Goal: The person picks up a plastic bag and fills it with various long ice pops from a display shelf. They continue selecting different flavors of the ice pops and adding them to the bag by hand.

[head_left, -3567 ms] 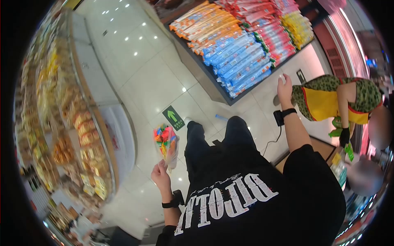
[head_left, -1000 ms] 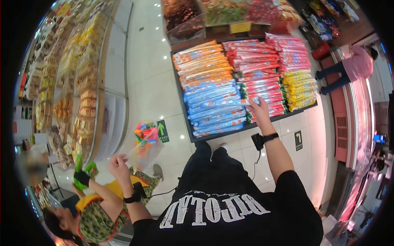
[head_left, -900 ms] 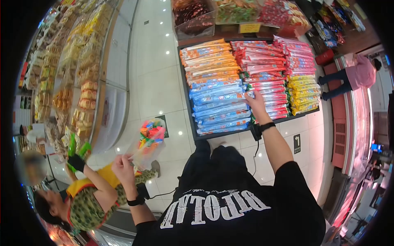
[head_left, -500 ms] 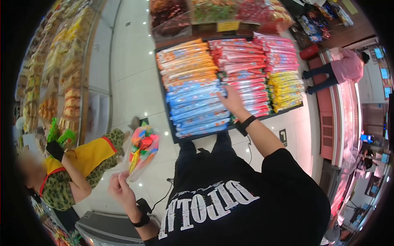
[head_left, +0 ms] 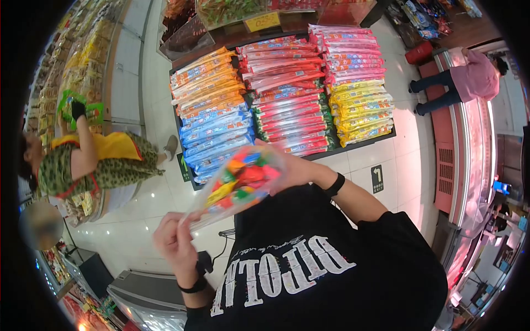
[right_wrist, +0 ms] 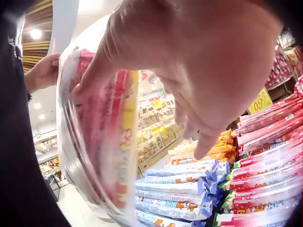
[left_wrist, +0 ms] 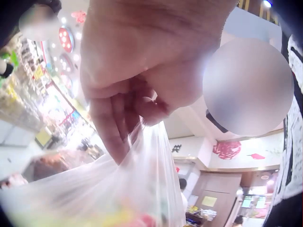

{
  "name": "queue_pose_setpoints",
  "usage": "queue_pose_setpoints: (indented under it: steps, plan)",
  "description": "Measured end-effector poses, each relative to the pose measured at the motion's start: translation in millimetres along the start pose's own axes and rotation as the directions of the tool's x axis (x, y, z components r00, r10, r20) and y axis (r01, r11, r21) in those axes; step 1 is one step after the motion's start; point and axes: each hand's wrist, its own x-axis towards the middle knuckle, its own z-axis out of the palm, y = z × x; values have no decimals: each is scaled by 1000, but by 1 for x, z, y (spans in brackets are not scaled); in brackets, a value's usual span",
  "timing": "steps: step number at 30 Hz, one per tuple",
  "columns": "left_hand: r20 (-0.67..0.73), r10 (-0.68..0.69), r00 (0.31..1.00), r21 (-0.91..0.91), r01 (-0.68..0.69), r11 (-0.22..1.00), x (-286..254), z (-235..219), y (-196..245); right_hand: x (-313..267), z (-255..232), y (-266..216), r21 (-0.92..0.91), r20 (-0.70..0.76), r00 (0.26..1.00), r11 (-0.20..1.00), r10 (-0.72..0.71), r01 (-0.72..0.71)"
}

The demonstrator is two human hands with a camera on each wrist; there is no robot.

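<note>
My left hand [head_left: 176, 240] pinches the gathered top of a clear plastic bag [head_left: 234, 190] holding several colourful wrapped sweets. The bag hangs slanted in front of the black shirt. In the left wrist view, thumb and fingers of the left hand [left_wrist: 147, 71] grip the stretched plastic [left_wrist: 149, 165]. My right hand [head_left: 298, 168] is at the bag's far side, partly hidden behind it. In the right wrist view, the thumb of the right hand [right_wrist: 199, 61] lies along the bag [right_wrist: 104, 151], and the other fingers are loosely extended above the blue packets [right_wrist: 180, 194].
A low display [head_left: 400, 132] bears rows of long packets: orange [head_left: 207, 80], blue [head_left: 218, 135], red, pink and yellow [head_left: 361, 110]. Bread shelves [head_left: 83, 49] stand left, with a person in a yellow apron [head_left: 105, 151]. A person in pink [head_left: 472, 83] is at the right counter.
My right hand has come back from the blue packets to the bag. The left hand has brought the bag up and to the right. The view has shifted, and the aproned person stands farther up-left.
</note>
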Motion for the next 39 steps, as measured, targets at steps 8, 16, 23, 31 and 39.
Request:
queue_pose_setpoints:
  steps: [8,16,23,31,39]
  plan:
    - [219,95,971,-175,-56,983,30,113,2,-83,-46,-1,159,-411,911,987,43,26]
    - [237,200,951,-310,-121,943,48,169,-13,-119,-70,-2,76,-523,845,994,109,-81]
    - [255,222,941,-358,-121,926,62,202,-51,-108,-79,8,-45,-593,779,958,203,-284]
    - [237,151,960,-316,-71,946,56,215,-48,-109,-104,10,-125,-419,881,947,220,-296]
    - [34,-134,990,-413,136,901,43,262,-13,-128,-149,7,-279,-217,967,941,133,-192]
